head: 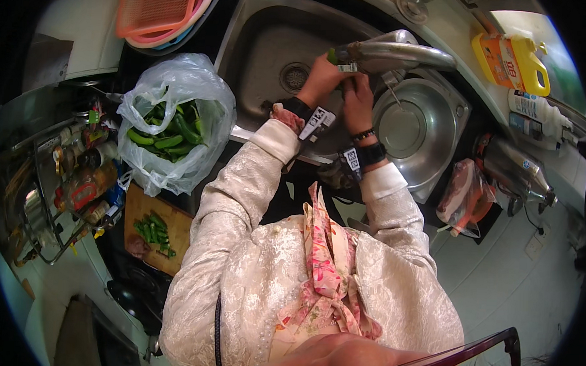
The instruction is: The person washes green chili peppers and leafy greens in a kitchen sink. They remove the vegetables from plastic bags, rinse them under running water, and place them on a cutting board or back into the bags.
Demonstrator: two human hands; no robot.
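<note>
My left hand [322, 79] is over the steel sink [264, 44], closed around a green pepper [332, 56] whose tip shows past the fingers. Meeting it just below the faucet [406, 55] is my right hand [358, 105], its fingers bent inward. A dark green bit shows between the hands, but the right fingertips are hidden. To the left stands a translucent plastic bag [180, 67] with its mouth spread, full of long green peppers [185, 129]. Right of my hands, a round metal basin [440, 133] holds what looks like clear water.
A wooden cutting board [183, 222] at left bears cut green pepper pieces [153, 231]. Stacked plastic baskets [156, 7] sit beyond the bag; a seasoning rack [49, 256] is far left. At right are a yellow jug [504, 62], bagged meat [459, 190] and a metal flask [514, 161].
</note>
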